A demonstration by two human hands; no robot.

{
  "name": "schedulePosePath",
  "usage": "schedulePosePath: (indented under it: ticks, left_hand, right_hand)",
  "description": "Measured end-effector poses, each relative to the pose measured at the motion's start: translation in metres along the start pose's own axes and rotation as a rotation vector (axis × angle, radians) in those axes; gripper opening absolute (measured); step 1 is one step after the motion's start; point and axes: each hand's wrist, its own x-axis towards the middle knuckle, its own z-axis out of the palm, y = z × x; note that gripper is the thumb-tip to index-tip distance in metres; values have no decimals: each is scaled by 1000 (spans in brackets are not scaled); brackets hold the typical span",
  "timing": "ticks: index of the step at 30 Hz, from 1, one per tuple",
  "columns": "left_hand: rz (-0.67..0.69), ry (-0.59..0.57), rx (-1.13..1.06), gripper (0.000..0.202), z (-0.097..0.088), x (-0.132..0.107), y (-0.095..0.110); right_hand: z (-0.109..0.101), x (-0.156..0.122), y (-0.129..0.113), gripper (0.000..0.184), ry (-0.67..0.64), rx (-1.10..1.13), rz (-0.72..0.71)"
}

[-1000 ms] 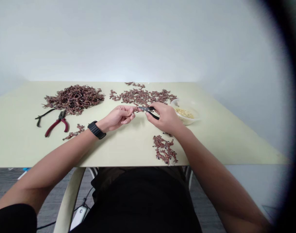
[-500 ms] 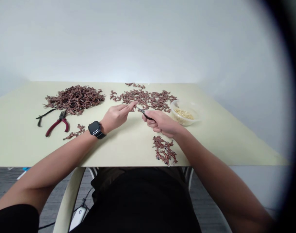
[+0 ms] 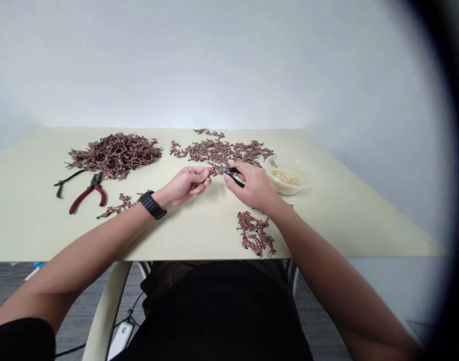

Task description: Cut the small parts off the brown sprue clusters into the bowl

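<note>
The left hand pinches a small brown animal figurine, which lies between both hands, nearer the left; the right hand grips black-handled pliers, long axis crosswise, tips pointing left at the figurine.

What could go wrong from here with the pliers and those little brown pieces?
The pliers are working close to the left hand, so a slip might pinch a fingertip. The right hand is beside the clear bowl, so a knock could spill its gold-coloured bits. The small group of brown pieces lies near the table's front edge, beside the right forearm, which could sweep some off.
</note>
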Motion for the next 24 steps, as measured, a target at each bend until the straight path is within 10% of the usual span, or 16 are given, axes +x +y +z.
schedulePosePath:
  ticks: [24]
  left_hand:
    - [76, 96, 127, 25, 7, 0, -6]
  right_hand:
    - [-6, 1, -11, 29, -84, -7, 83]
